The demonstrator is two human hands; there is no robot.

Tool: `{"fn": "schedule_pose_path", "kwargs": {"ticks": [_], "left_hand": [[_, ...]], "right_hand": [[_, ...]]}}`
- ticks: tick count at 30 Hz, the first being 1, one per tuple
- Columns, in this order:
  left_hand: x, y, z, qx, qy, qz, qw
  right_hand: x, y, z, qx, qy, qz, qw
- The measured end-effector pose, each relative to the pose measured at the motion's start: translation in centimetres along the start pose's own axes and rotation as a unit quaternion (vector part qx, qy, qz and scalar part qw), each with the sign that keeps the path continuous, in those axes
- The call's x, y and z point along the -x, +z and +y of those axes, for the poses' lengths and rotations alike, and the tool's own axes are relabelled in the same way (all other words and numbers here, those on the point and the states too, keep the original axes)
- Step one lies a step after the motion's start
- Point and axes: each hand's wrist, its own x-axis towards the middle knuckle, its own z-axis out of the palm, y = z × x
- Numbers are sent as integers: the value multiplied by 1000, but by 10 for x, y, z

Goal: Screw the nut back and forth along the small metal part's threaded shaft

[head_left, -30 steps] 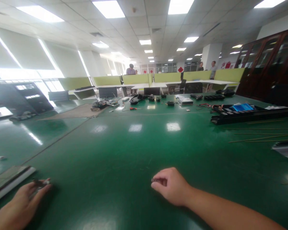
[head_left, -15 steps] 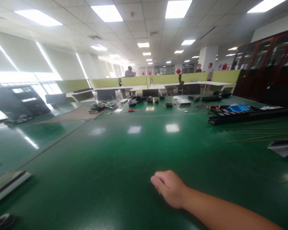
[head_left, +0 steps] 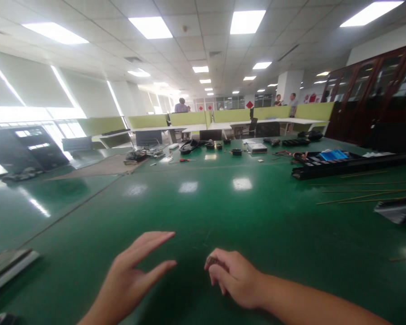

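Over the green tabletop (head_left: 176, 212), my left hand (head_left: 135, 266) reaches in from the lower left. Its fingers are stretched out and the thumb stands apart, with nothing between them. To its right is my right hand (head_left: 235, 277), with curled fingers. A small brownish, dark thing (head_left: 214, 262) shows between its thumb and index finger; it is too small and blurred to name. A gap separates the two hands.
A flat, pale-edged object (head_left: 11, 273) lies at the left. Thin brass-coloured rods (head_left: 365, 196) and a long black rail (head_left: 325, 170) are at the right. Farther back are a red-handled screwdriver (head_left: 186, 160), a white box (head_left: 257, 147) and cable clutter (head_left: 140, 155). People stand beyond the partitions.
My left hand has come in from the lower left corner and spread open beside the right. My right hand has turned slightly, so the small brownish thing in its fingers now shows.
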Motion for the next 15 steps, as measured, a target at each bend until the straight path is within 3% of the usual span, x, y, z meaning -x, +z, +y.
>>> {"fn": "schedule_pose_path", "kwargs": {"ticks": [3,6,10,15], "left_hand": [[-20,38,24,110,45,-74,990],[-24,63,35,216,10,-104,971],[-17,76,41,316,-112,-123,934],[-11,82,49,390,-195,-105,894]], "right_hand": [[0,2,0,1,-18,11,1000],[0,3,-2,2,-39,24,999],[1,2,-6,2,-55,48,997],[1,2,-1,30,-39,17,999]]}}
